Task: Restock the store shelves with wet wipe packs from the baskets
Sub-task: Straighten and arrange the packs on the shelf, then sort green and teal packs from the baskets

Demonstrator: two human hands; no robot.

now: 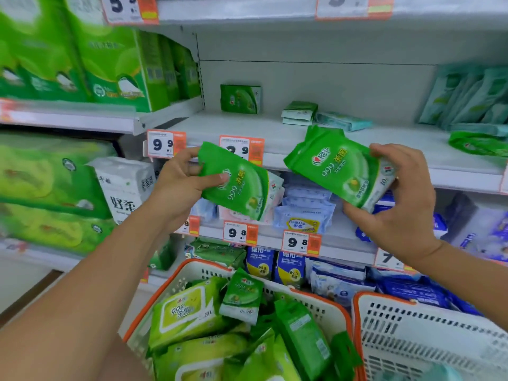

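Near basket: a white basket with an orange rim point(189, 264) sits at six o'clock, nearest the camera, heaped with green wipe packs point(242, 298), large and small.
Second basket: another white basket point(428, 328) stands just beside it at five o'clock; what it holds cannot be told.
Left hand: the left hand point(178, 185), at nine o'clock from centre, grips a small green pack point(236, 180) by its upper left end, thumb across the front, the pack tilted down toward four o'clock.
Right hand: the right hand point(404, 204), at three o'clock, pinches a matching green pack point(338, 169) at its right end, fingers on top, thumb beneath; the pack slants up toward ten o'clock.
Gap: the two held packs are near each other but apart, both in front of the shelf edge.
Shelf edge: price tags point(166, 144) hang along the white shelf point(233, 127) behind the hands.
Shelf top: one green pack point(240, 99) stands upright against the back wall at twelve o'clock; a short stack of pale packs point(298, 112) lies at one o'clock.
Far left: big green paper bundles point(110, 64) fill the shelves at ten o'clock.
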